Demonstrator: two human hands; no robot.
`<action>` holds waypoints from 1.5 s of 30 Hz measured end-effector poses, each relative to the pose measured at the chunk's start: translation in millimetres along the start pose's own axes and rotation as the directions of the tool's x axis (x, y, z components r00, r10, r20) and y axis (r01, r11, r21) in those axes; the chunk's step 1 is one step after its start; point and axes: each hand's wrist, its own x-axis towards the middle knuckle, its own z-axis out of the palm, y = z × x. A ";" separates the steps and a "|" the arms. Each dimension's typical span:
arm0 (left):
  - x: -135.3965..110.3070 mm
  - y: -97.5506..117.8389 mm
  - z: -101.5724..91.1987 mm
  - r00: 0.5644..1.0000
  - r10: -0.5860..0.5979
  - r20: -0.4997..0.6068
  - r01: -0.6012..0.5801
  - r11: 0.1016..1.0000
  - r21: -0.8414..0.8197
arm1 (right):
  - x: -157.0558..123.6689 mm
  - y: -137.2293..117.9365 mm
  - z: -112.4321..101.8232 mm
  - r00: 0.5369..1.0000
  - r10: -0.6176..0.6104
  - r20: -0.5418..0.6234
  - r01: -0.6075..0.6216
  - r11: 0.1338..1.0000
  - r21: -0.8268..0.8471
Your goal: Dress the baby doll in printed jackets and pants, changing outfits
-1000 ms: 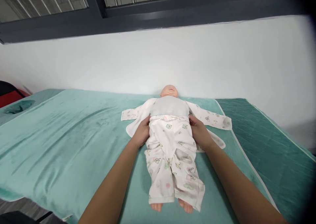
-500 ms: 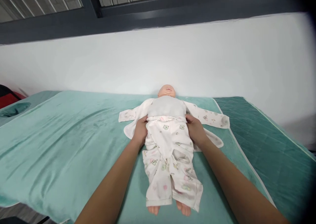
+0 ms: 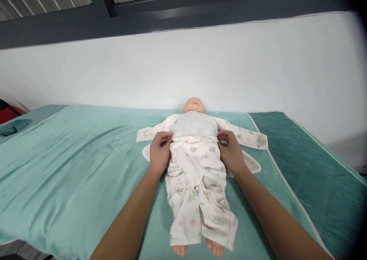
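A baby doll (image 3: pixel 194 105) lies on its back, its feet toward me. It wears white printed baby pants (image 3: pixel 197 168) with an elastic waist drawn up over its belly. A white printed jacket (image 3: pixel 242 137) is on its arms, spread out at both sides and open at the front, over a pale torso (image 3: pixel 195 124). At the left end of the waistband, my left hand (image 3: pixel 160 150) pinches the pants' edge between thumb and fingers. My right hand (image 3: pixel 231 149) grips the opposite end in the same way. Both fingertips are partly hidden by the cloth.
A light green cover (image 3: pixel 86 168) lies beneath the doll, with a darker green quilted sheet (image 3: pixel 309 168) to the right. Behind the doll's head rises a white wall (image 3: pixel 183 65) under a dark window frame (image 3: pixel 183 13). A red and black item (image 3: pixel 10 112) sits at the far left.
Both hands have shifted their hold along the sides of the waistband, and their fingers now show more above it. The doll stays in place; the view has tilted slightly.
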 end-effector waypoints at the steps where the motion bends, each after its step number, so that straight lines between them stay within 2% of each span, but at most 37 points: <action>1: -2.5 4.2 -1.4 0.997 0.075 0.013 -0.075 0.996 0.048 | -2.4 -5.1 -1.3 0.992 -0.120 -0.037 0.116 0.988 -0.101; 2: -4.3 7.9 -2.6 0.989 0.144 0.037 -0.147 0.985 0.094 | -4.6 -10.3 -2.7 0.969 -0.243 -0.032 0.233 0.953 -0.193; 4: -5.0 12.7 -4.4 0.966 0.239 0.103 -0.253 0.955 0.157 | -7.9 -19.8 -5.4 0.903 -0.425 0.060 0.424 0.859 -0.287; 6: -2.2 13.5 -5.8 0.946 0.272 0.176 -0.300 0.941 0.159 | -9.1 -25.6 -7.0 0.869 -0.473 0.147 0.495 0.819 -0.289; 9: 4.9 11.4 -8.0 0.921 0.254 0.294 -0.297 0.949 0.109 | -7.6 -26.9 -7.1 0.888 -0.424 0.179 0.459 0.841 -0.285; 14: 14.4 15.1 -11.6 0.865 0.133 0.484 -0.190 0.979 0.070 | -0.4 -24.2 -4.3 0.939 -0.283 0.194 0.334 0.884 -0.328; 16: 18.0 18.0 -12.4 0.831 0.110 0.545 -0.173 0.983 0.066 | 2.3 -24.1 -2.6 0.942 -0.255 0.219 0.320 0.881 -0.348; 18: 21.3 19.8 -12.6 0.804 0.119 0.583 -0.195 0.978 0.069 | 4.3 -24.3 -0.2 0.928 -0.282 0.243 0.357 0.860 -0.364; 20: 24.5 20.0 -11.6 0.798 0.135 0.587 -0.222 0.972 0.079 | 5.5 -24.4 2.7 0.904 -0.362 0.226 0.425 0.817 -0.389; 22: 28.1 19.2 -9.4 0.821 0.126 0.556 -0.219 0.970 0.104 | 6.4 -24.4 5.6 0.873 -0.444 0.203 0.488 0.769 -0.413; 24: 33.6 18.1 -5.9 0.851 0.110 0.513 -0.206 0.969 0.135 | 7.7 -24.2 8.0 0.864 -0.461 0.204 0.503 0.761 -0.410; 26: 41.8 17.1 -1.2 0.867 0.109 0.486 -0.207 0.966 0.152 | 10.8 -23.9 9.7 0.892 -0.399 0.213 0.452 0.798 -0.398; 30: 61.4 13.1 8.9 0.865 0.091 0.493 -0.181 0.974 0.139 | 29.0 -23.7 13.3 0.976 -0.134 0.172 0.197 0.879 -0.433; 32: 67.8 9.1 12.5 0.866 0.076 0.494 -0.149 0.983 0.110 | 43.9 -23.8 15.8 0.983 -0.013 0.184 0.088 0.909 -0.407; 34: 69.4 4.7 14.5 0.871 0.068 0.487 -0.118 0.990 0.072 | 58.8 -23.3 18.0 0.968 0.063 0.243 0.029 0.934 -0.355; 37: 63.9 0.9 16.0 0.904 0.058 0.423 -0.092 0.994 0.058 | 72.2 -21.1 19.1 0.938 0.117 0.326 -0.012 0.952 -0.306; 40: 56.4 3.9 17.3 0.934 0.093 0.346 -0.143 0.982 0.124 | 70.1 -18.9 18.2 0.936 0.139 0.324 -0.046 0.959 -0.279; 43: 54.4 11.0 17.6 0.903 0.239 0.357 -0.315 0.934 0.171 | 60.3 -18.7 17.7 0.951 0.126 0.284 -0.062 0.972 -0.225; 45: 55.8 15.4 17.0 0.868 0.280 0.409 -0.368 0.917 0.153 | 55.3 -19.4 17.2 0.961 0.062 0.271 -0.014 0.984 -0.177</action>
